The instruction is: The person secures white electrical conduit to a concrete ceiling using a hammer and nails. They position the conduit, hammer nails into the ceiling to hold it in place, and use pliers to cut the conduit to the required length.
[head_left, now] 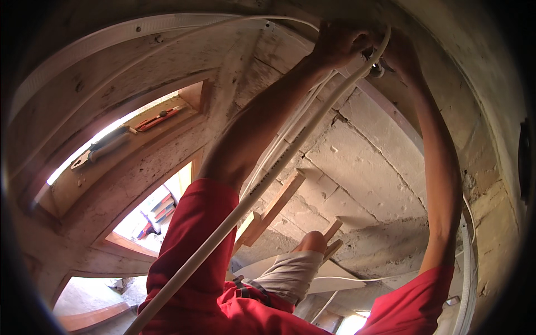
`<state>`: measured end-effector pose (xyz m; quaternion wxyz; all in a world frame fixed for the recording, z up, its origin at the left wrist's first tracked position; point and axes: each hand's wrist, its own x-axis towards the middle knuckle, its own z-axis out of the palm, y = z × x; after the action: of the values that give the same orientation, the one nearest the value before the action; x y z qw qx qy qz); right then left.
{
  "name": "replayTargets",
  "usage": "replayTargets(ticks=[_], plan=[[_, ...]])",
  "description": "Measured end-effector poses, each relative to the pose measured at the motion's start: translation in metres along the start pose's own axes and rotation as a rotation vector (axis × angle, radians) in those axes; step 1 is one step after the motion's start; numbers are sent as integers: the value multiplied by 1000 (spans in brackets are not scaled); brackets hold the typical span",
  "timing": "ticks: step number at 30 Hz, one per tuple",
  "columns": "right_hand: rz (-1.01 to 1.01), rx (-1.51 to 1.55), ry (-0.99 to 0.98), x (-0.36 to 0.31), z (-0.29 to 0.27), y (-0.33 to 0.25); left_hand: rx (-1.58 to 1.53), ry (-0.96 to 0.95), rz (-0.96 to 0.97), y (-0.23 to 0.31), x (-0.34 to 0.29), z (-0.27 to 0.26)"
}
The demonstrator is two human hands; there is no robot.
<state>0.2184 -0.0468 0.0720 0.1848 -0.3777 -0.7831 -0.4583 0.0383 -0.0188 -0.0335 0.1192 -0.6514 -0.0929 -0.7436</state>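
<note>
Both my arms are raised toward the top of the view, against a rough wall and ceiling. My left hand (341,44) is closed, its fingers curled together in shadow; what it pinches is too dark to make out. Close on its right, my right hand (400,54) is closed too, with its fingertips partly hidden. A thick white cable (268,177) rises from the lower left and bends between the two hands. Just under them, a small shiny piece (375,68) shows behind the cable. A thinner white cable (223,22) reaches my left hand from the left.
White trunking (142,27) curves along the upper left. Pliers (109,140) and a red-handled tool (157,119) lie on a window ledge (134,156). Wooden pieces (273,209) stick out below my arms. Another white conduit (464,279) runs at the right.
</note>
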Motion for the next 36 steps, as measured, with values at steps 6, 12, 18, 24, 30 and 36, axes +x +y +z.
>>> replayTargets(ticks=[6, 12, 18, 24, 30, 36], plan=[[266, 611, -114, 6, -27, -36, -81, 29, -35, -12, -4, 6], [487, 523, -169, 8, -44, -33, -98, -40, -6, -10, 3, 8], [681, 471, -254, 14, -49, -48, -74, 10, 71, -16, -2, 12], [658, 507, -300, 26, -48, -51, -255, -90, 121, -14, 10, -5], [-43, 142, 38, -4, -37, -26, -182, 15, 71, -7, 5, 5], [-233, 35, 53, -10, -52, -38, -102, -89, -109, -10, 1, 2]])
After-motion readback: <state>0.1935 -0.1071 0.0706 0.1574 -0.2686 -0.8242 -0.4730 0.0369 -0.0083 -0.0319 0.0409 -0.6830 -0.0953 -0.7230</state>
